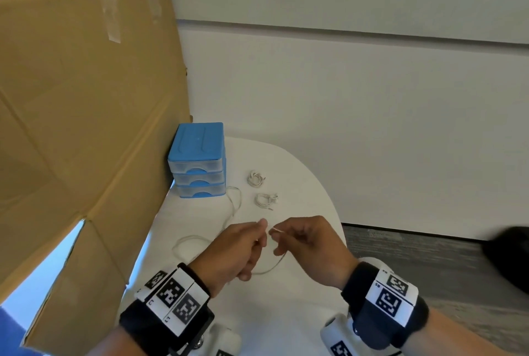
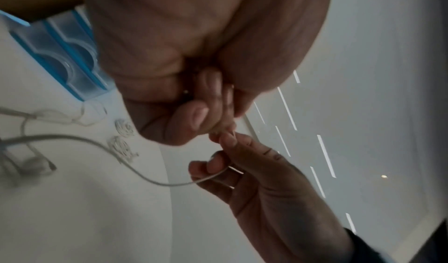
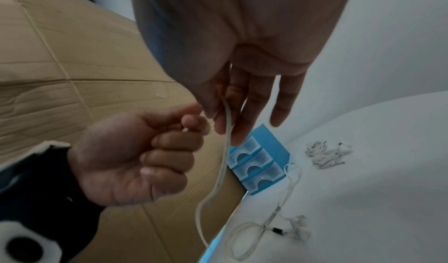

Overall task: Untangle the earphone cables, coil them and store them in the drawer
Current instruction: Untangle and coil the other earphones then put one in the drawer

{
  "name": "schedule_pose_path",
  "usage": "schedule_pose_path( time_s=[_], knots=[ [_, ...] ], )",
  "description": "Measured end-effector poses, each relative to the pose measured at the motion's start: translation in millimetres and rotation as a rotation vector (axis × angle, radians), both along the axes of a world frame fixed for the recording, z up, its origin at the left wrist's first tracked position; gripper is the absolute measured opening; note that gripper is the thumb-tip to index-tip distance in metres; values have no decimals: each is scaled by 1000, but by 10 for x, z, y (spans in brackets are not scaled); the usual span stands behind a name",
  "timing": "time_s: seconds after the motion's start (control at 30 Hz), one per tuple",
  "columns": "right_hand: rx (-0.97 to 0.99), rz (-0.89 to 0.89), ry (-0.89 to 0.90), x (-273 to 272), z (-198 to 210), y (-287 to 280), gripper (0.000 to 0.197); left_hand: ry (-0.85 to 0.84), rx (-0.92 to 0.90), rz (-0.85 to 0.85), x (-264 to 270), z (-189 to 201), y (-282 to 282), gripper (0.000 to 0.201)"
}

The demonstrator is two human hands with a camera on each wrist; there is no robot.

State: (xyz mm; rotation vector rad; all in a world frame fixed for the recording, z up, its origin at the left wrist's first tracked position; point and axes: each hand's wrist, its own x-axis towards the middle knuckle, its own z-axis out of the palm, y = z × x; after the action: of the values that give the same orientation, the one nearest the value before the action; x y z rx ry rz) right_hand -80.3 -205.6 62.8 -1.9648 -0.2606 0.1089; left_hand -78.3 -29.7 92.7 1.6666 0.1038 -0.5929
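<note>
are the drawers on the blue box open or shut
Shut: all three drawers sit flush in the blue box, none pulled out, in the head and right wrist views.

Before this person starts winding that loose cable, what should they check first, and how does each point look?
1. Left hand holds the cable end: ok.
2. Right hand pinches the cable: ok.
3. Cable free of knots: cannot tell; loops still lie on the table.
4. Two coiled earphones lie clear of the loose cable: ok.
5. Drawer unit open to take coils: not ok, all drawers shut.
</note>
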Motion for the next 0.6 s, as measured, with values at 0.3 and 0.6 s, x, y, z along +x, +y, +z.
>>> schedule_pose_path(
  time_s=[0.3,0.6],
  knots=[
    [459,-200,105,-139,165,-283,11,79,-238,-65,-62,130,-47,26],
    [122,72,183,-532,22,-189,26,107,-459,103,-155,155,-250,29]
  ],
)
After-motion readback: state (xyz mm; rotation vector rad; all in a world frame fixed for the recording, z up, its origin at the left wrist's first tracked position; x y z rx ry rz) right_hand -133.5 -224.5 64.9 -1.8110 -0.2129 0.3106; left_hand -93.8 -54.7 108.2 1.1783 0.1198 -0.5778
